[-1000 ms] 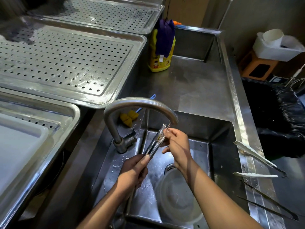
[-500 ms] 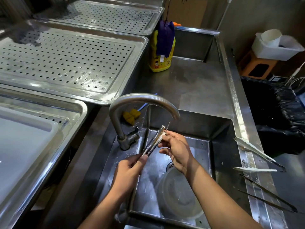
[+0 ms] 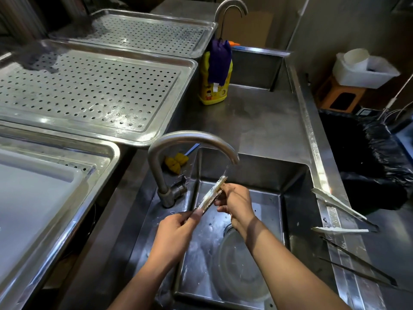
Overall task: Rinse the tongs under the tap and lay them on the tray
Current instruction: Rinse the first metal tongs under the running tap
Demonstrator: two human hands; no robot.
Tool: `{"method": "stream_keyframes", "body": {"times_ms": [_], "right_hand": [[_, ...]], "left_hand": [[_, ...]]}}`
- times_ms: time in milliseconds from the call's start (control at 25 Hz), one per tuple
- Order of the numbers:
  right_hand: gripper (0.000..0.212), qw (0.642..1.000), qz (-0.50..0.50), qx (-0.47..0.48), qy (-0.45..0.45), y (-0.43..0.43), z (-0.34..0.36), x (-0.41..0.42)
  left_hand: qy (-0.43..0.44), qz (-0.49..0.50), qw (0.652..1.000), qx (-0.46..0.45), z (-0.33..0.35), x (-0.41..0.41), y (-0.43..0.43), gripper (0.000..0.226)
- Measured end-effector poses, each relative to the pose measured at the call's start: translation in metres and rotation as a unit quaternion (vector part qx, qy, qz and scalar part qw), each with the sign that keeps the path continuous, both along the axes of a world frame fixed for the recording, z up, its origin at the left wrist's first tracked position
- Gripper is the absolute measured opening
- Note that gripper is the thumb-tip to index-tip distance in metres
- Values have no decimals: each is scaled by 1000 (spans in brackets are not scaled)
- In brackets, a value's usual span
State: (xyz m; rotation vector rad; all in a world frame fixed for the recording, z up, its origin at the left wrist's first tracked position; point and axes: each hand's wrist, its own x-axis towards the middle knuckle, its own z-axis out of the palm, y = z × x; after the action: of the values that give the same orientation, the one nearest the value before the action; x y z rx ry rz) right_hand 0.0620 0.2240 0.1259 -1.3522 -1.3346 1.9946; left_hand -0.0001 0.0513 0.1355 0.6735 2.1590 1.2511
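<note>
The left hand (image 3: 176,229) is gripping the handle end of the slim metal tongs (image 3: 211,194). The right hand (image 3: 234,201) is pinching their smeared tips under the curved steel tap (image 3: 190,139), seemingly in a thin stream, over the steel sink (image 3: 295,209) near its back-left corner. The perforated steel tray (image 3: 89,90) is sitting beyond the sink's left edge.

The left hand (image 3: 176,231) is hiding the near end of the tongs (image 3: 211,194); the left edge is cutting off the nearest tray (image 3: 55,136).

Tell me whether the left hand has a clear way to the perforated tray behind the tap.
Probably yes: the left hand grips the tongs over the sink; only the tap stands between it and the tray.
</note>
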Motion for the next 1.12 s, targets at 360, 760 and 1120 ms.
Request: {"method": "stream_keyframes", "body": {"times_ms": [360, 760, 1120], "right_hand": [[25, 977, 26, -152, 145, -9, 11, -9], [35, 999, 3, 48, 24, 0, 20, -10], [33, 986, 150, 56, 36, 26, 48, -33]], "left_hand": [[-216, 58, 973, 56, -15, 2, 30, 58], [-42, -72, 992, 94, -44, 29, 75, 37], [230, -114, 952, -166, -84, -14, -2, 41]]}}
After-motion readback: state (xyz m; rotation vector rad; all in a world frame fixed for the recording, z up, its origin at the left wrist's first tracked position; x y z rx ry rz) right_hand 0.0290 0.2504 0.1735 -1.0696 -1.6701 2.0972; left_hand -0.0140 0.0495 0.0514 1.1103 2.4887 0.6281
